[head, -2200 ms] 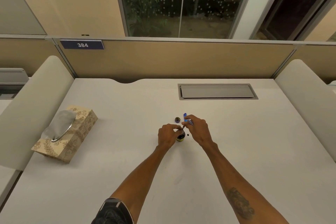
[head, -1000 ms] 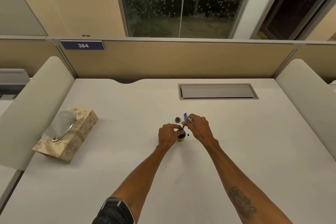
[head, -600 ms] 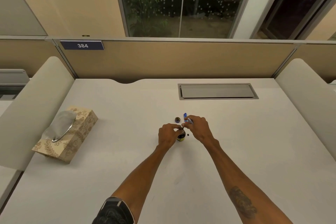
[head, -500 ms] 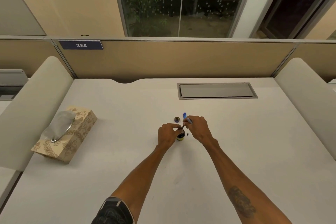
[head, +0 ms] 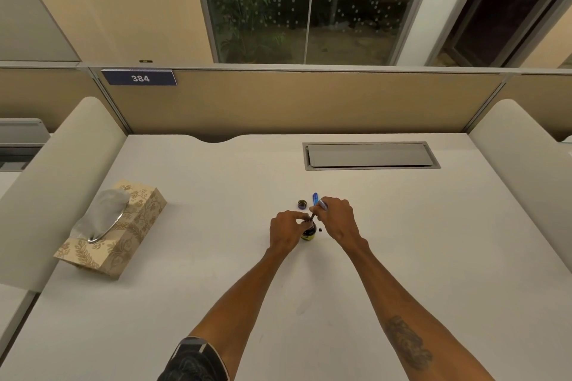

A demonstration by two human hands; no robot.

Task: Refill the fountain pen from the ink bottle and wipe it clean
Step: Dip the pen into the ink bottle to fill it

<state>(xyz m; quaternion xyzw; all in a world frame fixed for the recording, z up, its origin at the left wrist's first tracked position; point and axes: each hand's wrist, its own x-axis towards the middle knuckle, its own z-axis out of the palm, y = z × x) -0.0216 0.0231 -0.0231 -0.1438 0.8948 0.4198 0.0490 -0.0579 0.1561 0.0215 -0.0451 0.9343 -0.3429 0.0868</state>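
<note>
A small dark ink bottle [head: 309, 232] with a yellow label stands on the white desk [head: 402, 241]. My left hand [head: 286, 228] grips the bottle from its left side. My right hand [head: 337, 218] pinches the fountain pen [head: 318, 206], a slim silver and blue piece tilted down to the left. The pen's dark tip sits in the bottle's open mouth. The bottle's round cap [head: 302, 204] lies on the desk just behind the hands. A blue pen part [head: 315, 196] shows beside the cap, partly hidden by my right hand.
A patterned tissue box [head: 123, 235] with a tissue sticking out sits at the left of the desk. A tiny dark speck [head: 320, 229] lies right of the bottle. A grey cable hatch [head: 370, 155] is set in the desk behind. Padded dividers flank both sides.
Both hands have stayed at the bottle with the pen tip in its mouth. Only small shifts of the right hand and the camera show.
</note>
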